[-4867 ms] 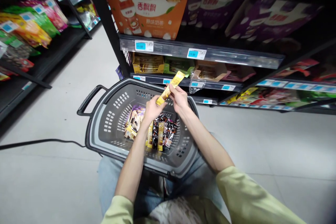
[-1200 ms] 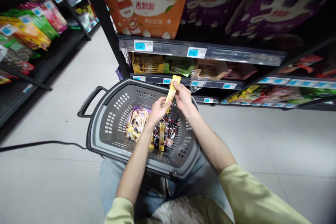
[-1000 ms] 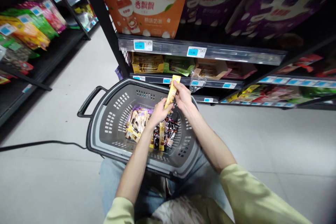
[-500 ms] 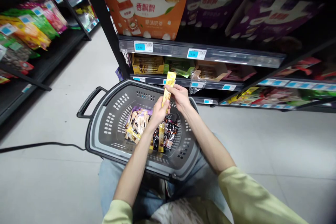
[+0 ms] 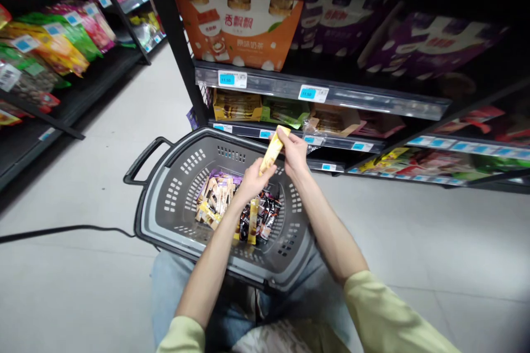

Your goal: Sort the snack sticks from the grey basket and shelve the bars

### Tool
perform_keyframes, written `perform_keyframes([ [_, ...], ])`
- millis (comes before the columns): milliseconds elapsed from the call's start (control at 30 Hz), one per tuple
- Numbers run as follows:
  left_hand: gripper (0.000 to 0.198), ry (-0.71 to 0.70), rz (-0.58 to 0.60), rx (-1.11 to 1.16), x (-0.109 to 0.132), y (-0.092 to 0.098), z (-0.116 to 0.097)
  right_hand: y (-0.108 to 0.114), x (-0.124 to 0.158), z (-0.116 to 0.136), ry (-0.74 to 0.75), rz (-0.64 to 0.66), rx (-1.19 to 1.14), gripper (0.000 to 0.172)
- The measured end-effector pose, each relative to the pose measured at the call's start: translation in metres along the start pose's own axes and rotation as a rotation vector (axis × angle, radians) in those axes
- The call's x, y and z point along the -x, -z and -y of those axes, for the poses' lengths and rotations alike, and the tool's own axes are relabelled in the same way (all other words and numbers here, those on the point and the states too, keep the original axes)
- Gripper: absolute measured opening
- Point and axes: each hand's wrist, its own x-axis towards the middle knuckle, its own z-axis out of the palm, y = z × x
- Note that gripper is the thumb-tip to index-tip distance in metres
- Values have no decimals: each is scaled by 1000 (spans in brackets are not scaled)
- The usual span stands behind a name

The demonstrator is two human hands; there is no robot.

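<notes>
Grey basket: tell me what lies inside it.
Heaped on its floor: pale and purple packets on the left, dark packets and yellow sticks on the right. The left hand and forearm cover part of the heap; lower layers are hidden.

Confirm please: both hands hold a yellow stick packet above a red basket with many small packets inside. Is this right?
No. The head view shows a grey basket, not a red one. The rest is right: the left hand and the right hand hold the yellow stick packet above it, with many small packets inside.
</notes>
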Motion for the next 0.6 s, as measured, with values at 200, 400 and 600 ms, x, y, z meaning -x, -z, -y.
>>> perform_keyframes([
  [200,19,-43,0,-493,6,4,-7,11,-7,2,63,-76,-18,35],
  [400,26,-16,-101,-855,10,12,0,4,3,-8,91,-49,55,39],
  [600,26,3,-164,-807,9,10,1,-11,25,-21,17,106,88,40],
])
